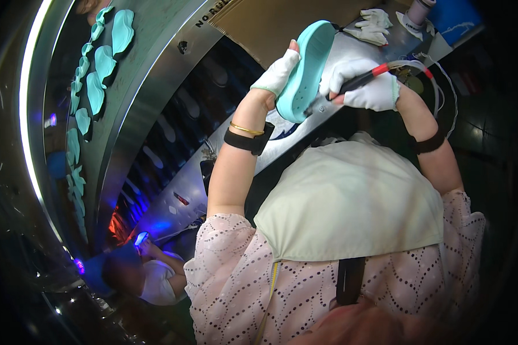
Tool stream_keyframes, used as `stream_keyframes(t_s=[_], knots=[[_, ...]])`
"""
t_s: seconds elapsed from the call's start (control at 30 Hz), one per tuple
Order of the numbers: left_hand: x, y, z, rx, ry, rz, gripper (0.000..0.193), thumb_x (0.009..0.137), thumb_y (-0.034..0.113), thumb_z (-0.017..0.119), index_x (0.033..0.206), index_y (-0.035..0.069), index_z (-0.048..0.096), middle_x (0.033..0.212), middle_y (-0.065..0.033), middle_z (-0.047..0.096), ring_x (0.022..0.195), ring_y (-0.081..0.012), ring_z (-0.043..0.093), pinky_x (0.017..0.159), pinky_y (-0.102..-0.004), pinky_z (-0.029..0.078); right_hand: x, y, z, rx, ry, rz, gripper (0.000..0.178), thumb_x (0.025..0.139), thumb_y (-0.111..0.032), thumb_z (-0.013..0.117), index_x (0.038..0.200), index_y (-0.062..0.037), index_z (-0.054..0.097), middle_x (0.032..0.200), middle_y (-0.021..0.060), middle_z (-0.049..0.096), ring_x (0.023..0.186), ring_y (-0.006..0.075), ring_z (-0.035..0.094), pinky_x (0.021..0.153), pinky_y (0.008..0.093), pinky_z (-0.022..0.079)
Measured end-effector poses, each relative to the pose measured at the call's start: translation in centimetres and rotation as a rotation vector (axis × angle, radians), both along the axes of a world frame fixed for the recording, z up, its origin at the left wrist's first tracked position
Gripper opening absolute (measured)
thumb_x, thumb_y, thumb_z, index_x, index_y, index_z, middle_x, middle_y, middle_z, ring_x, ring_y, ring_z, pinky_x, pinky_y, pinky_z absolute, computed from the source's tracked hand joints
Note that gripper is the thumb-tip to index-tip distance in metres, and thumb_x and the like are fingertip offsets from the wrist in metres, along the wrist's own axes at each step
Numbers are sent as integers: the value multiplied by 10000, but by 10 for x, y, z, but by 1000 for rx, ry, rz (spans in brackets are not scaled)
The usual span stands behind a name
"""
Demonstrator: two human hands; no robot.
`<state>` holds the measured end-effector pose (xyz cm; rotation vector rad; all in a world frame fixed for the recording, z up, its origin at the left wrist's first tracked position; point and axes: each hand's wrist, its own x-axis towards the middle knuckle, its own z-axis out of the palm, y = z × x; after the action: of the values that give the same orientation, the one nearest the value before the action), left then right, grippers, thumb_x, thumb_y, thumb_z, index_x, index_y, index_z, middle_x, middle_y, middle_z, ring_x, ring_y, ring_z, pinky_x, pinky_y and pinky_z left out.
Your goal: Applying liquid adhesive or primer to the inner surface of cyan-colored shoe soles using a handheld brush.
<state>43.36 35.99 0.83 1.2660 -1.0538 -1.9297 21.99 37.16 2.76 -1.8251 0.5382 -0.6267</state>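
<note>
A turquoise shoe sole point(312, 64) with small holes towards its near end is held up on a slant by my left hand point(277, 73). That hand wears a white glove with bare fingertips and is closed around the sole's left edge, the thumb showing on top. My right hand point(369, 92), gloved likewise, grips a pen-like tool point(358, 82) with a black handle and a red collar. A cable runs from the tool's back end. Its front end points at the sole's lower right edge; whether the tip touches there I cannot tell.
A metal workbench point(277, 150) runs beneath my hands. White gloves point(373, 26), a thread spool point(418, 11) and cardboard point(265, 23) lie at the far side. To the left, a green conveyor belt point(138, 34) carries several turquoise shoe pieces point(104, 62). A co-worker point(158, 282) sits lower left.
</note>
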Motion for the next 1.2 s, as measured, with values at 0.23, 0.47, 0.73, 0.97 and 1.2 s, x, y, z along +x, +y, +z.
stream_keyframes(t_s=[0.23, 0.47, 0.73, 0.97, 1.2], knots=[[14, 3, 3, -49, 192, 23, 657, 810, 611, 440, 1164, 59, 488, 1026, -82, 578, 858, -148, 591, 697, -281, 504, -10, -1, 21, -8, 57, -51, 107, 716, 31, 642, 787, -29, 590, 900, 58, 614, 799, 131, 574, 760, 266, 460], [36, 27, 18, -65, 765, 293, 994, 692, 808, 258, 1356, 68, 267, 1266, -156, 441, 1108, -305, 476, 955, -430, 380, -19, 6, 26, 54, -324, -303, 156, 799, -67, 567, 945, -34, 524, 1011, 72, 577, 821, 110, 534, 736, 232, 429], [-25, 53, -21, 142, 898, 323, 705, 788, 660, 391, 1168, 73, 476, 1078, -110, 549, 918, -263, 569, 832, -385, 468, 15, 7, -6, 209, -449, -571, 158, 792, -81, 610, 936, -25, 580, 865, 23, 609, 750, 81, 548, 683, 218, 438], [-32, 57, -28, 19, 719, 440, 809, 758, 727, 337, 1204, 58, 422, 1107, -105, 527, 983, -263, 541, 861, -385, 458, 36, 21, 1, 118, -353, -444, 91, 781, -31, 627, 859, -43, 583, 820, -1, 604, 772, 51, 555, 693, 200, 453], [-28, 56, -17, -55, 654, 510, 704, 838, 647, 237, 1206, 76, 422, 1056, -131, 554, 951, -274, 536, 873, -378, 425, 37, 38, -1, -33, -375, -405, 87, 764, -1, 633, 832, -25, 585, 843, 20, 609, 790, 76, 570, 723, 214, 466]])
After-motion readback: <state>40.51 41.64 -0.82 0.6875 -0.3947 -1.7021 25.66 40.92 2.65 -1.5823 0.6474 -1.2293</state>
